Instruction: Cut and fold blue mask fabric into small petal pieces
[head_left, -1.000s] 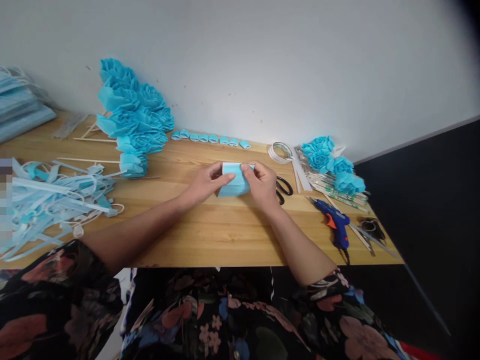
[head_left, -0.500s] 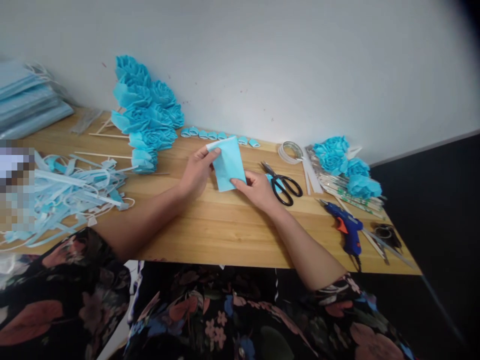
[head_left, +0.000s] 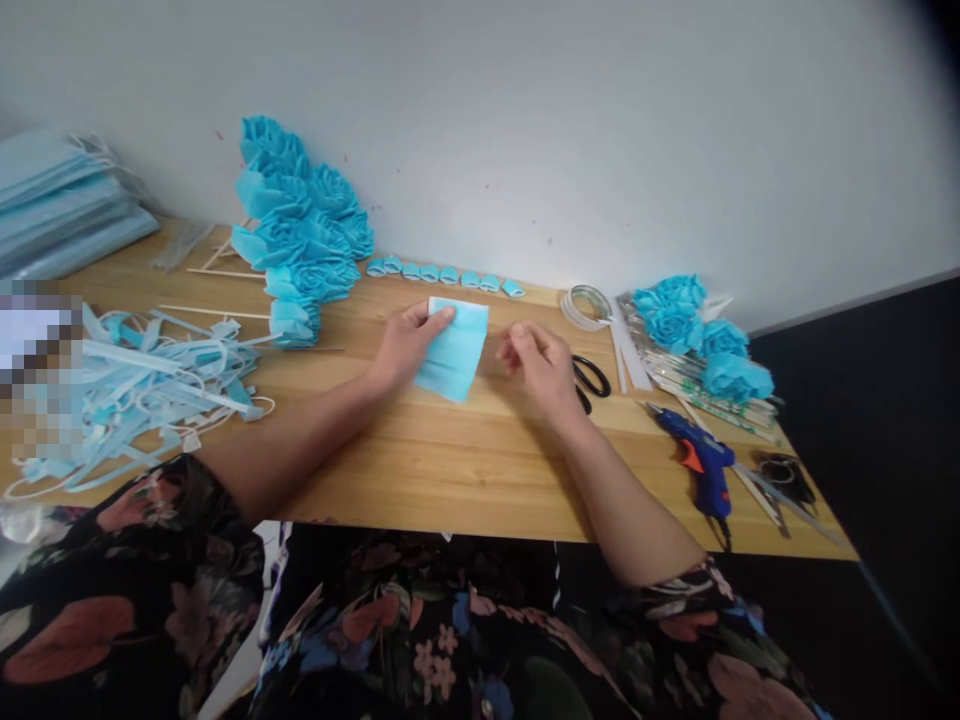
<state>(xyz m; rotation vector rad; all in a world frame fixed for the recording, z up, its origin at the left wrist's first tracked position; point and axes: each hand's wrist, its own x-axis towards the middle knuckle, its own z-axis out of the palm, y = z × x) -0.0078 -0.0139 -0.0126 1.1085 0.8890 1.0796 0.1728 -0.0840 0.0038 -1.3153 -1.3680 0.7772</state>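
Observation:
A pale blue rectangular sheet of mask fabric [head_left: 454, 358] with a white top edge is pinched at its upper left by my left hand [head_left: 409, 345], thumb in front. To the right, apart from the sheet, my right hand [head_left: 541, 368] has its fingers curled in toward the thumb, slightly blurred. Whether anything small is between those fingertips is hidden. Behind that hand lie black-handled scissors [head_left: 592, 376], their blades covered by it. A row of several small rolled blue pieces [head_left: 448, 275] runs along the wall beyond the sheet.
Blue fabric roses [head_left: 304, 225] on sticks are piled at back left, beside cut strips and ear loops [head_left: 169, 385] and stacked masks [head_left: 64, 205]. At right are tape rolls [head_left: 586, 308], more roses [head_left: 675, 310] and a blue glue gun [head_left: 701, 455] near the table edge.
My right hand has let go of the sheet and moved right, in front of the scissors. The sheet hangs a little lower from my left hand. The view has shifted slightly.

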